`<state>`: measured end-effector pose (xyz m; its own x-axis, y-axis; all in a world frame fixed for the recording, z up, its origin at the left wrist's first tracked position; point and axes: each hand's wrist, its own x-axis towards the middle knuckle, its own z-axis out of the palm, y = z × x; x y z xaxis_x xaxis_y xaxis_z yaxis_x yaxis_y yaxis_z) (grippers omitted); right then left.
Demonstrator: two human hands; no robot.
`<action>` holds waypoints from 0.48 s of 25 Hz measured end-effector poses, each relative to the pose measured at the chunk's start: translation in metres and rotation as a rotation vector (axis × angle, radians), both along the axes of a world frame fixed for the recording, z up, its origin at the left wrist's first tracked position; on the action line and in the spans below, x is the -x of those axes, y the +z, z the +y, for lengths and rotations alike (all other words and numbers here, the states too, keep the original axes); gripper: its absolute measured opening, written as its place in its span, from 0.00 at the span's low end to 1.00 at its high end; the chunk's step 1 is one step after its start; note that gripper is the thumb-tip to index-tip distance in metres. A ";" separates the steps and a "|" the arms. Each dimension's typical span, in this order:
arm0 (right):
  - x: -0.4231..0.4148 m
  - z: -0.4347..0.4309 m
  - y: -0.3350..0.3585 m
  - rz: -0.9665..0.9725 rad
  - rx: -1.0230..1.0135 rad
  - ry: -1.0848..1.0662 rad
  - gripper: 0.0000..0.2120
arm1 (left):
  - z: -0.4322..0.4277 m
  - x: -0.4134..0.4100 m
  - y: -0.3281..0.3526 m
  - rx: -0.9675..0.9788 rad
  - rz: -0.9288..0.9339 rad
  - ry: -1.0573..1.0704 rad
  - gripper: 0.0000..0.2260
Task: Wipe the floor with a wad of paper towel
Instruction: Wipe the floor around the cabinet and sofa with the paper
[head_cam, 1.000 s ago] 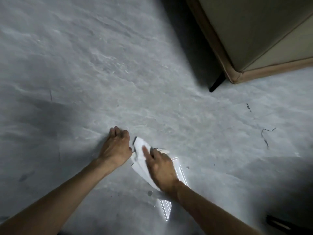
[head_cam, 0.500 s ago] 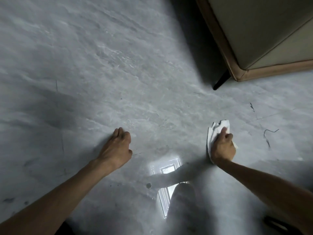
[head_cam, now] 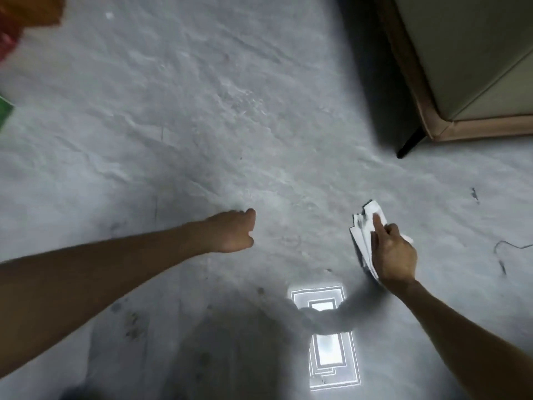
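A white wad of paper towel (head_cam: 364,226) lies flat against the grey marbled floor (head_cam: 202,111), right of centre. My right hand (head_cam: 393,252) presses down on it, index finger stretched along the paper, the rest of the wad sticking out to the left and above the fingers. My left hand (head_cam: 235,230) rests on the floor as a loose fist, well to the left of the towel, holding nothing. Dark specks and smudges (head_cam: 132,327) mark the floor near my left forearm.
A beige sofa corner (head_cam: 450,82) on a black leg (head_cam: 409,145) stands at the upper right. A thin dark string (head_cam: 501,255) lies on the floor at the right edge. Orange and green items (head_cam: 17,21) show at the upper left. A bright ceiling-light reflection (head_cam: 326,336) glares below.
My right hand slid the towel from beside my left hand out to the right across the floor. My left hand stayed planted; the view shifted so more floor on the left shows.
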<state>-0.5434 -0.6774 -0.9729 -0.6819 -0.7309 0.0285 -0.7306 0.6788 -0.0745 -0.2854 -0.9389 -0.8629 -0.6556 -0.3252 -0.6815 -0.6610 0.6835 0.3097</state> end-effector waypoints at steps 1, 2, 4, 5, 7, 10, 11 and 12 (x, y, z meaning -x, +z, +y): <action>-0.003 0.020 0.000 0.002 -0.028 -0.096 0.21 | 0.016 0.002 -0.010 0.042 0.026 -0.008 0.13; -0.010 0.038 -0.003 0.009 -0.043 -0.193 0.21 | 0.033 0.003 -0.020 0.088 0.052 -0.037 0.14; -0.024 0.051 -0.006 -0.006 -0.020 -0.406 0.20 | 0.057 -0.005 -0.046 0.191 0.114 -0.086 0.14; -0.036 0.048 -0.009 0.019 -0.007 -0.455 0.21 | 0.066 -0.013 -0.056 0.220 0.170 -0.087 0.13; -0.089 0.023 -0.015 0.083 0.034 -0.324 0.22 | 0.071 -0.037 -0.061 0.187 0.304 0.023 0.11; -0.215 -0.050 -0.015 0.100 0.092 0.184 0.23 | 0.055 -0.087 -0.045 0.162 0.427 0.215 0.09; -0.254 -0.069 -0.014 0.096 0.088 0.380 0.24 | 0.048 -0.107 -0.038 0.184 0.449 0.254 0.09; -0.283 -0.080 -0.012 0.086 0.079 0.579 0.25 | 0.041 -0.128 -0.034 0.209 0.452 0.271 0.09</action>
<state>-0.2602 -0.7578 -0.9849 -0.1652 -0.9769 0.1353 -0.9862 0.1623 -0.0324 -0.1571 -0.8978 -0.8965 -0.7415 -0.6204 -0.2557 -0.6545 0.5849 0.4790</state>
